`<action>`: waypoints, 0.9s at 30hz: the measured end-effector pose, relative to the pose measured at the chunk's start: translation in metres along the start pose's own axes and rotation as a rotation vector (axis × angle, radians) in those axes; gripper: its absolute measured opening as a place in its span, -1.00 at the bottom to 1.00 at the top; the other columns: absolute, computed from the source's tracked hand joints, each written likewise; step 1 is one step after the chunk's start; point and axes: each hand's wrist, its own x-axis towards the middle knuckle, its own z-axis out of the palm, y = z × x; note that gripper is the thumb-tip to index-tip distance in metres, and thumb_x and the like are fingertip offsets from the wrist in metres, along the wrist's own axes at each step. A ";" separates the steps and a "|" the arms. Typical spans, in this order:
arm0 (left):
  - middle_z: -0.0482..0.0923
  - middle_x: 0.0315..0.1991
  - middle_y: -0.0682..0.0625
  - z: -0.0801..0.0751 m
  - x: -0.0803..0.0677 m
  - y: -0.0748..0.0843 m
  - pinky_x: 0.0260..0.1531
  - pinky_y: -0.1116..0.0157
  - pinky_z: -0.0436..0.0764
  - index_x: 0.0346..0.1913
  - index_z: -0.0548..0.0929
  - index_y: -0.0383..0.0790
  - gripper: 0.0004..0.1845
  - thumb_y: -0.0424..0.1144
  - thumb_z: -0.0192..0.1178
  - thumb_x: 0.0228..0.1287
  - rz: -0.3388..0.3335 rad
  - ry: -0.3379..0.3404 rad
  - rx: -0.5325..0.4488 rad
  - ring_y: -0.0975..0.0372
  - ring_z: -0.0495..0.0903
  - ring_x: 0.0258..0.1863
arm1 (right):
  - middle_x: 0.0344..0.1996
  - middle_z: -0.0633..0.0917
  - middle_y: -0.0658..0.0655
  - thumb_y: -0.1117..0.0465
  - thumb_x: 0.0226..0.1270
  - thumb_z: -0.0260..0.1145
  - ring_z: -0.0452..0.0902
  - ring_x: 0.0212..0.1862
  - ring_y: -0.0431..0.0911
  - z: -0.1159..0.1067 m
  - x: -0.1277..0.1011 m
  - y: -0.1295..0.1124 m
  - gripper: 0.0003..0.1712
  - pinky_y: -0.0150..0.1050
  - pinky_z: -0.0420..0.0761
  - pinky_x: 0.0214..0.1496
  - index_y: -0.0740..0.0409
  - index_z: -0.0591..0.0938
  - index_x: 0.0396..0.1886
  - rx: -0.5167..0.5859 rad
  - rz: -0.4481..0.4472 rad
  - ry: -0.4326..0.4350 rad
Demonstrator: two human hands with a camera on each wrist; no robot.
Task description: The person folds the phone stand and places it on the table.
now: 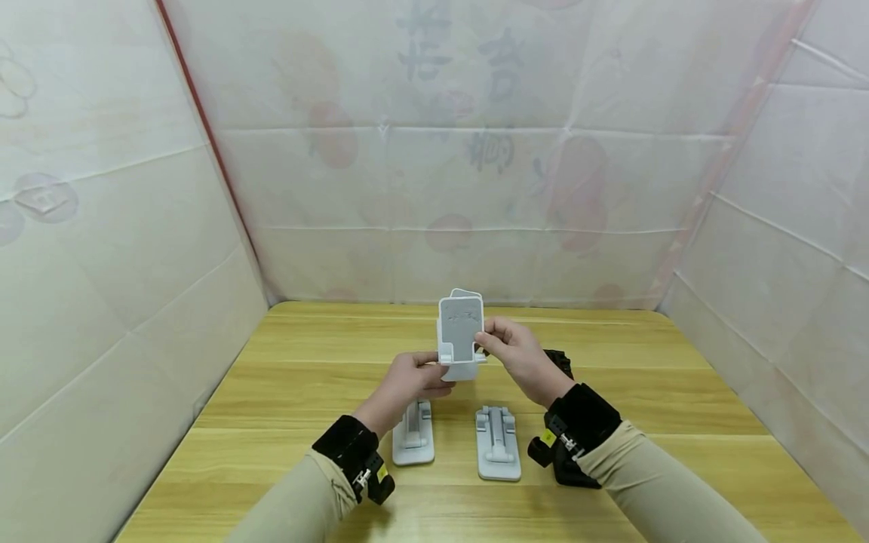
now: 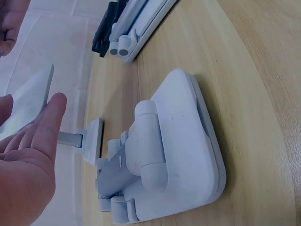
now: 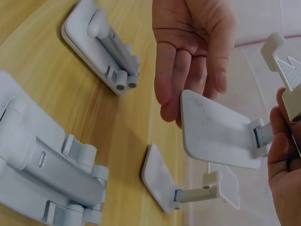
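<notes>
Left hand point(image 1: 410, 379) pinches base of unfolded white phone stand point(image 1: 462, 337); right hand point(image 1: 517, 353) grips its upright plate; two folded stands point(image 1: 498, 442) flat on wooden table point(image 1: 665, 392)

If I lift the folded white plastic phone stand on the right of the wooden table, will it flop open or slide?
The folded white plastic phone stand looks rigid and probably light. Its hinged arm lies flat, so it may swing open when lifted. Its smooth base could slide on the wooden table if pushed.
</notes>
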 end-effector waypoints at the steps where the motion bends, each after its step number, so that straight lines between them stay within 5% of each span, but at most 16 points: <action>1: 0.56 0.23 -0.39 0.000 0.000 0.000 0.04 0.12 0.75 0.38 0.45 -0.49 -0.49 -0.28 0.18 0.50 0.000 0.006 -0.012 -0.19 0.66 0.12 | 0.07 0.61 0.19 0.12 0.66 0.10 0.47 0.17 0.17 0.000 -0.001 -0.001 -0.61 0.03 0.47 0.31 0.45 0.45 0.04 0.003 0.002 -0.002; 9: 0.64 0.11 -0.40 -0.003 -0.002 0.002 0.01 0.10 0.75 0.31 0.49 -0.52 -0.52 -0.34 0.26 0.44 -0.021 0.044 -0.025 -0.16 0.72 0.02 | 0.08 0.60 0.20 0.10 0.64 0.13 0.42 0.23 0.29 0.001 -0.001 -0.002 -0.70 0.05 0.46 0.34 0.29 0.51 0.02 0.030 0.003 -0.015; 27: 0.63 0.13 -0.40 -0.005 -0.004 0.004 -0.01 0.11 0.76 0.30 0.47 -0.56 -0.55 -0.45 0.22 0.43 -0.011 0.146 0.063 -0.02 0.76 -0.05 | 0.03 0.68 0.16 0.06 0.57 0.24 0.54 0.14 0.06 -0.001 0.000 0.005 -0.65 0.06 0.44 0.40 0.21 0.61 0.14 0.004 0.050 0.042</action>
